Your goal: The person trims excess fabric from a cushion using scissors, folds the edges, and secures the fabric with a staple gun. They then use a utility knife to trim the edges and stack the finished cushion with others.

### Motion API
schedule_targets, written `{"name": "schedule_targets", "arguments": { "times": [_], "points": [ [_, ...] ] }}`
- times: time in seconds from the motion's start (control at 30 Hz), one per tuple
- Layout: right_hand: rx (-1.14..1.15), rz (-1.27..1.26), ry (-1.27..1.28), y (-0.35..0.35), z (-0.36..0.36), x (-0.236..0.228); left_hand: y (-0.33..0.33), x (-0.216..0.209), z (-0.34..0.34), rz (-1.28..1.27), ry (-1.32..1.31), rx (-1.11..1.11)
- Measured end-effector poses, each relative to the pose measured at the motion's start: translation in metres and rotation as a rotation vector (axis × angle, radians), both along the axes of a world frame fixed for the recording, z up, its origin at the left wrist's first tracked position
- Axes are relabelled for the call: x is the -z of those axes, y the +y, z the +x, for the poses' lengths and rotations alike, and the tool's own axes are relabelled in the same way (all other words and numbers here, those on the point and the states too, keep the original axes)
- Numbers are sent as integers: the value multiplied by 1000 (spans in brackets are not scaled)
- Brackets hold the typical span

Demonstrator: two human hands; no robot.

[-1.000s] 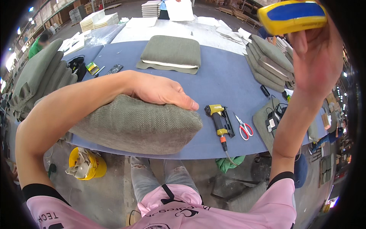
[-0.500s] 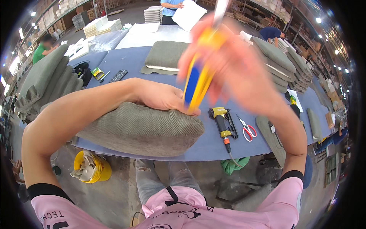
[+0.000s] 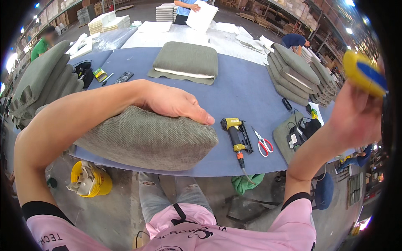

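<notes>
Swung my right hand (image 3: 356, 119) from centre out to 2 o'clock, fingers closed round the yellow-and-blue brush (image 3: 365, 73). Left hand (image 3: 173, 102) flat, open, pinning the grey cushion (image 3: 146, 140) at the table (image 3: 234, 92) edge, 6 o'clock, steadying it.

A grey-green woven pattern is shown on the cushion (image 3: 146, 138). The brush (image 3: 365, 73) is coloured yellow and blue, the table (image 3: 243, 90) blue, the scissors (image 3: 263, 143) red-handled, the bucket (image 3: 90, 179) yellow.

The yellow-and-blue tool (image 3: 365, 72) in the right hand (image 3: 356, 115) was motion-blurred and partly cut off at the picture's right rim.
</notes>
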State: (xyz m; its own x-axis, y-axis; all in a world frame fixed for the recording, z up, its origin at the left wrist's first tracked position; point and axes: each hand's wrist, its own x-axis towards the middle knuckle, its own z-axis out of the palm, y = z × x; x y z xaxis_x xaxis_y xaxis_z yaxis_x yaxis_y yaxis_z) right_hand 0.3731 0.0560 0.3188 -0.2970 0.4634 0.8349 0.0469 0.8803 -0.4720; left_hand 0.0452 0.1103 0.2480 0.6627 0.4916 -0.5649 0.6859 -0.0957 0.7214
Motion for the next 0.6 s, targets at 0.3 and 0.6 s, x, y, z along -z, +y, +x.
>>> {"name": "schedule_targets", "arguments": {
  "times": [0.3,0.6],
  "points": [
    [-138,150,328,-32,39,3,-22,-10,0,-1,-36,-62],
    [3,-155,683,-31,-33,164,-55,6,-7,-83,-144,-81]
  ]
}}
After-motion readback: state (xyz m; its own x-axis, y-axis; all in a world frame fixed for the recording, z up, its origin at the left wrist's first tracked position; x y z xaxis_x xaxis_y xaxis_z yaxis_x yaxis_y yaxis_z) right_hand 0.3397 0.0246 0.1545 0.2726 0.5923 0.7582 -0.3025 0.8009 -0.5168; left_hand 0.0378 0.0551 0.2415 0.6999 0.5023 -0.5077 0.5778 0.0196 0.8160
